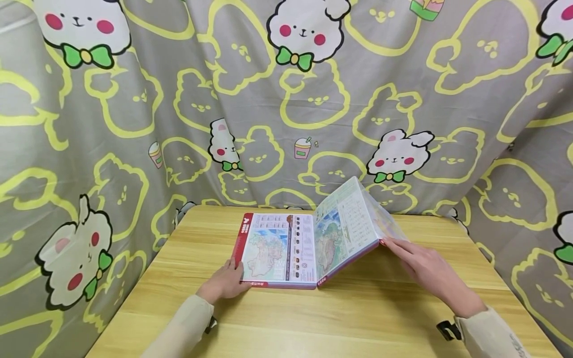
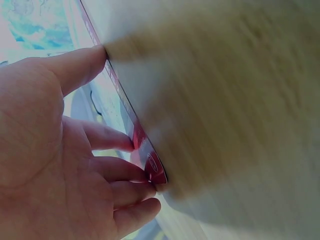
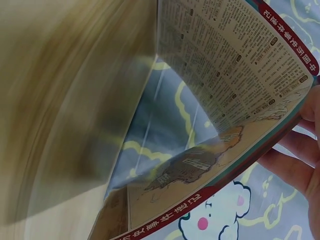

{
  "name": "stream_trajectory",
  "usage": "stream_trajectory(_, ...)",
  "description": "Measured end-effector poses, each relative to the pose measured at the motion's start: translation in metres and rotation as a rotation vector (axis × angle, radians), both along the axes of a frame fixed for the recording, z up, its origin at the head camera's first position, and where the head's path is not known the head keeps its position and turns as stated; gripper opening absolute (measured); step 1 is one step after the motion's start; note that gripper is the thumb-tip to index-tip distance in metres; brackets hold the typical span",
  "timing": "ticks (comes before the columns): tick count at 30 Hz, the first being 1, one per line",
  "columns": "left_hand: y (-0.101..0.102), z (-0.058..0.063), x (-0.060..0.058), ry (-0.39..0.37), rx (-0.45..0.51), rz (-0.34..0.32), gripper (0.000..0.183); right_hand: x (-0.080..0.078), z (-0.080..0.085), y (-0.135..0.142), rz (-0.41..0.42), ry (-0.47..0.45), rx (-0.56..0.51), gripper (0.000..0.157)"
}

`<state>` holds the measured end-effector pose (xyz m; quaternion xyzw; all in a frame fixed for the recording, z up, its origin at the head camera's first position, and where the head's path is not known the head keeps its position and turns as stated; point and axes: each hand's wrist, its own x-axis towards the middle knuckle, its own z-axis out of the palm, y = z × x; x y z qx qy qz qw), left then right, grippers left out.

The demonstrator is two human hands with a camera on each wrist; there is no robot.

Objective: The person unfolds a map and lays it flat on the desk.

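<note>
A book of maps with red edging lies spread on the wooden table, its left half flat. The right half tilts up from the middle fold, and some leaves hang behind it. My left hand rests at the near left corner, thumb against the near edge and fingers on the red side border. With my right hand I grip the raised half by its near outer corner. In the right wrist view, a printed page and a map page bow apart.
The wooden table extends around the book. Behind it and at both sides hangs a grey curtain with cartoon animals. Dark straps show at the sleeve cuffs.
</note>
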<state>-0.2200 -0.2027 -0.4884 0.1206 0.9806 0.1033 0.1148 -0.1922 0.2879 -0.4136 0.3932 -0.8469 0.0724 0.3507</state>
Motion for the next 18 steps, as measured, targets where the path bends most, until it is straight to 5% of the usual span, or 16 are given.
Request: stream_trajectory(18,-0.011,0.001,-0.003,-0.028,0.018,0.026,0.077,0.004,-0.013,0.014,-0.055,-0.022,0.016,0.055)
